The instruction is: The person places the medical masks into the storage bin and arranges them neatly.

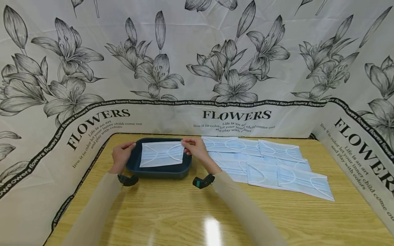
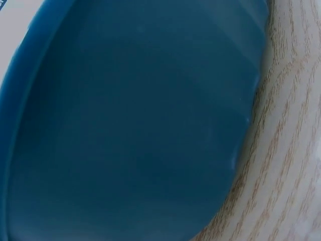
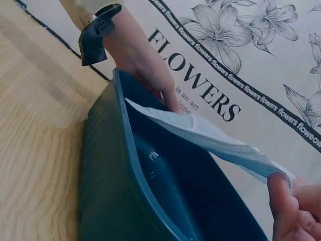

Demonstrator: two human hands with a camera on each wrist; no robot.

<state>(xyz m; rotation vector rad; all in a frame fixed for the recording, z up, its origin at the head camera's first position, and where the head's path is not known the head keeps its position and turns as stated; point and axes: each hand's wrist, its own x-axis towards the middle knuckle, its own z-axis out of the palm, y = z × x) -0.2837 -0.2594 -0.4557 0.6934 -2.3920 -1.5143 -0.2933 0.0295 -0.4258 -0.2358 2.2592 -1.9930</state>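
My right hand [image 1: 195, 148] pinches the upper right corner of a pale blue face mask [image 1: 161, 154], whose ear loops lie across its face. The mask hangs at a slant over a dark teal tub [image 1: 166, 175]; its far end is near the rim in the right wrist view. At the tub's left end, my left hand [image 1: 121, 155] grips the rim, apart from the mask in the head view. The left wrist view shows mostly the tub's smooth wall [image 2: 140, 125], with no fingers visible. Fingertips of the right hand [image 3: 296, 211] show on the mask's edge.
Right of the tub, several face masks [image 1: 261, 160] lie overlapping on the wooden table [image 1: 172, 212]. A flower-printed cloth [image 1: 184, 68] stands behind the table and along both sides. Each wrist wears a black camera mount [image 1: 203, 181].
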